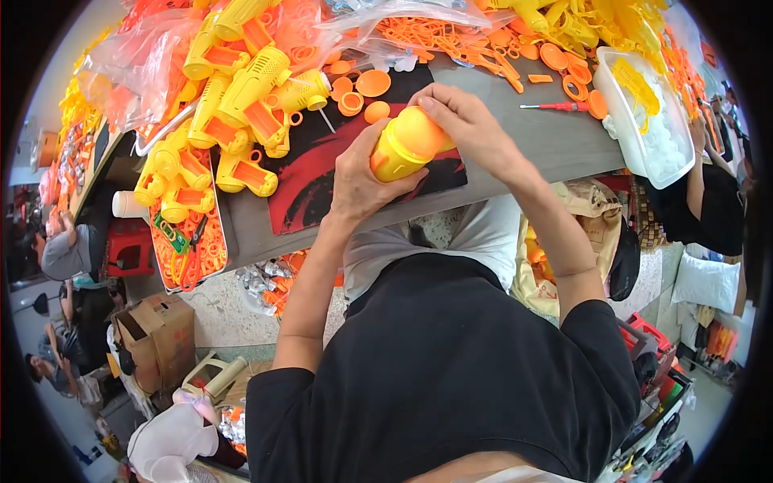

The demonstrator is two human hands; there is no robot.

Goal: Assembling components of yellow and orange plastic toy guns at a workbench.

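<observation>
Over the near part of a black and red mat (294,193), my left hand (354,181) is wrapped round a yellow plastic toy housing (393,163), tilted toward me. A smooth orange round cap (415,133) covers its upper end. My right hand (467,121) grips the cap's far right side with thumb and fingers; part of those fingers is hidden behind it. Loose orange discs and rings (373,83) lie just beyond my left hand. To the left is a heap of yellow toy housings (250,84) with orange insides.
A white tray (224,241) at the table's left holds orange parts and hand tools. On the right are a red-handled screwdriver (557,106) and a white bin (683,157) with a yellow piece in it. Plastic bags and orange parts line the back. Other people sit at both sides.
</observation>
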